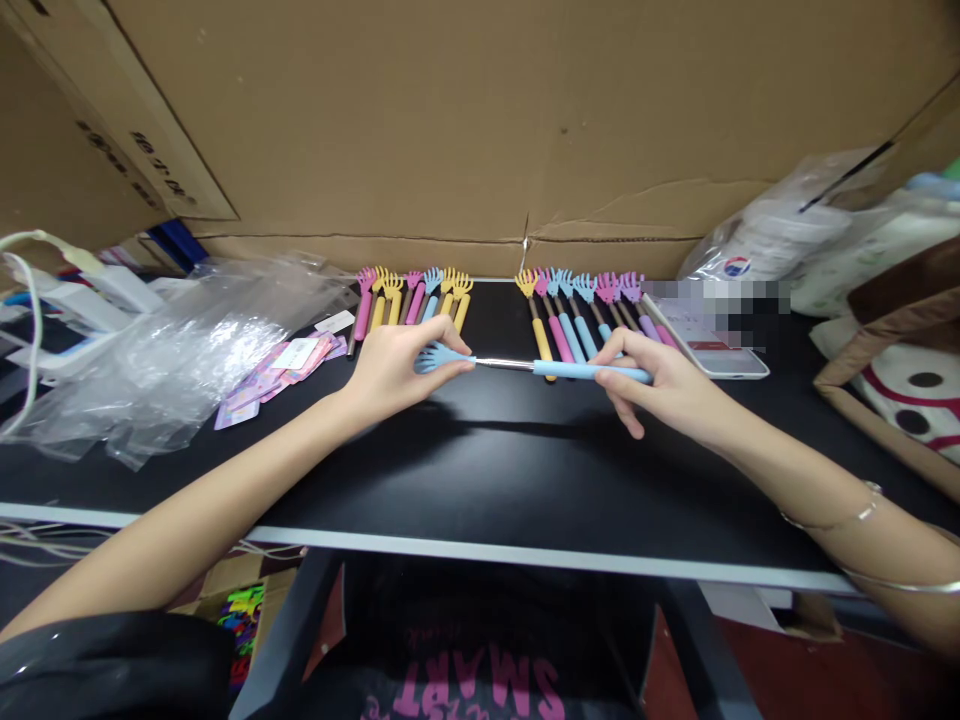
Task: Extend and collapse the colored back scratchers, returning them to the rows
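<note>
Held level above the dark desk is a light blue back scratcher (506, 364) with a metal shaft. My left hand (394, 370) pinches it at the base of its claw head, thumb and fingertips together. My right hand (649, 385) grips the blue handle near its far end. Behind my left hand lies a row of back scratchers (412, 300) in pink, yellow and blue. Another row of back scratchers (574, 315), in yellow, pink, blue and purple, lies behind my right hand, its lower part covered by the hand.
Clear plastic bags (187, 340) and pink-purple cards (281, 370) cover the desk's left. A white-edged phone (712, 345) lies at the right, beside a bagged white tub (780, 240) and a brown-handled bag (900, 370). A cardboard wall (525, 130) rises behind.
</note>
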Demonstrator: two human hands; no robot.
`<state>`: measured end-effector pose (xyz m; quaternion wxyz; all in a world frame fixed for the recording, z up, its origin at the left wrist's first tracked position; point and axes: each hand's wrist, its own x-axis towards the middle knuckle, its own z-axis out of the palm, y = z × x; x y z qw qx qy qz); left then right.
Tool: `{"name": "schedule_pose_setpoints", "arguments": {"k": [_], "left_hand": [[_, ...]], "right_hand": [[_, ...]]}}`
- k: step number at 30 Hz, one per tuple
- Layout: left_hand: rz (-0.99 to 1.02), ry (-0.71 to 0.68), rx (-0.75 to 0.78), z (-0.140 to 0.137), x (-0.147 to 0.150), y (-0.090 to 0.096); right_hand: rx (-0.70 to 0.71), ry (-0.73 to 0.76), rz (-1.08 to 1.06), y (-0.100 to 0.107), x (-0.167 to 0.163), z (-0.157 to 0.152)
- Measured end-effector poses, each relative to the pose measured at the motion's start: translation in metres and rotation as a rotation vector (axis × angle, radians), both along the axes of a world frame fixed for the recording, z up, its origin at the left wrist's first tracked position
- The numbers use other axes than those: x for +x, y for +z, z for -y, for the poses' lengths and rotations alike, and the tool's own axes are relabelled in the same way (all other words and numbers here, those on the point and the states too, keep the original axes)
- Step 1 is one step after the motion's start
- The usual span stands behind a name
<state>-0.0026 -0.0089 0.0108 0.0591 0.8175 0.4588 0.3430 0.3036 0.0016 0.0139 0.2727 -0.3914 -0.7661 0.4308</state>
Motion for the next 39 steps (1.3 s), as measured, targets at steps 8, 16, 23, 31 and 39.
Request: {"name": "schedule_pose_setpoints", "arguments": {"k": [8, 16, 23, 31, 39], "left_hand": [[-0.071, 0.001, 0.125, 0.003, 0.001, -0.002], [-0.095, 0.05, 0.081, 0.0, 0.002, -0.004], [-0.168, 0.112, 0.015, 0.0, 0.004, -0.005], [-0.113, 0.131, -0.132, 0.001, 0.007, -0.002], [-0.051, 0.026, -0.205, -0.002, 0.005, -0.004]], "right_hand": [[-0.191, -0.002, -0.039, 0.0, 0.001, -0.005], [-0.151, -0.034, -0.025, 0.0, -0.001, -0.003], [-0.024, -0.059, 0.021, -0.004, 0.002, -0.011], [0.359, -0.162, 0.12, 0.005, 0.004, -0.008], [0.441, -0.149, 0.225, 0.004, 0.003, -0.004]]}}
